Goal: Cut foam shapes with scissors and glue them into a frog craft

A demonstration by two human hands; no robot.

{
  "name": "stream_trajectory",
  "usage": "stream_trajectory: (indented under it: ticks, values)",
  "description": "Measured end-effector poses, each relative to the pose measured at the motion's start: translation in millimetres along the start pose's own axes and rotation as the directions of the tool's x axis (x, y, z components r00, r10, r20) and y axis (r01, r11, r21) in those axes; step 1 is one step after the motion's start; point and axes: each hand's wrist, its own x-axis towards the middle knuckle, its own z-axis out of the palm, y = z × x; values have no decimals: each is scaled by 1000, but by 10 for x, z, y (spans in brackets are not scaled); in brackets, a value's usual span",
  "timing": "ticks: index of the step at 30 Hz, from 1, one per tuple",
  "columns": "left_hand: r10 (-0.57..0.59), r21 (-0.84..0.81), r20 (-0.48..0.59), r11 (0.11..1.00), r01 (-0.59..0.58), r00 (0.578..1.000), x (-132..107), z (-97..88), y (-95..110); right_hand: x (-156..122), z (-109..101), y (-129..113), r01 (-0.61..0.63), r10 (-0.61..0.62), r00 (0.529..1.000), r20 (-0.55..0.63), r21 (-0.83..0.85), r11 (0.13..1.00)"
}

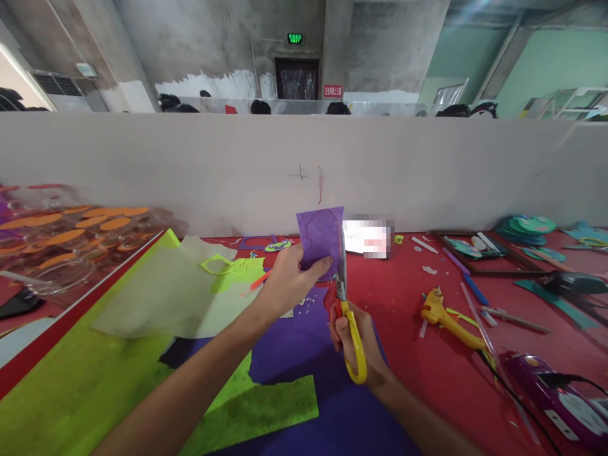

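**Purple felt piece, held at the blades**

Item 1. Left hand (289, 278): thumb and fingers pinched on the lower part of the purple felt piece (317, 234). The piece is held upright in the air above the table, in front of the grey partition (190, 164). Faint curved lines show on its face.

Item 2. Right hand (369, 356): fingers curled through the yellow loops of the scissors (346, 310). The blades point up and lie along the piece's right edge; how far they gape cannot be told.

Item 3. Under both hands: a purple felt sheet (304, 361) strewn with small offcuts. Lime-green felt (71, 380) and a pale thin sheet (161, 291) lie to the left, all on the red table (427, 386).

Item 4. To the right: a yellow glue gun (446, 316), loose glue sticks (475, 292), and a purple device (551, 392) with a dark cable.

Item 5. Farther off: a stack of green cut-outs (525, 225) at the right, clear tubs with orange lids (71, 234) at the left.

Hazards, as judged:
- The left thumb sits just beside the blades, so a closing stroke could nick it.
- The felt is gripped low on one side only, so it may fold or twist in the blades and pull the cut off the drawn line.
- The cable runs near the right forearm, and a sweep of that arm could snag it and drag the glue gun.
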Motion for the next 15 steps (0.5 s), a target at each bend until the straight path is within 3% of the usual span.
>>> stream_trajectory:
  ticks: [5, 10, 15]
  values:
    - [23, -75, -37, 997, -26, 999, -11, -3, 27, -1, -5, -43, -7, 9, 1000, -23, 63, 998]
    - [28, -156, -159, 986, -53, 987, -14, 17, -62, -37, 0, -120, -9, 9, 1000, -10, -3, 1000]
    - [22, -170, -178, 984, -53, 984, -12, 33, -141, -29, -4, -133, 1, -1, 1000, -4, -25, 1000]
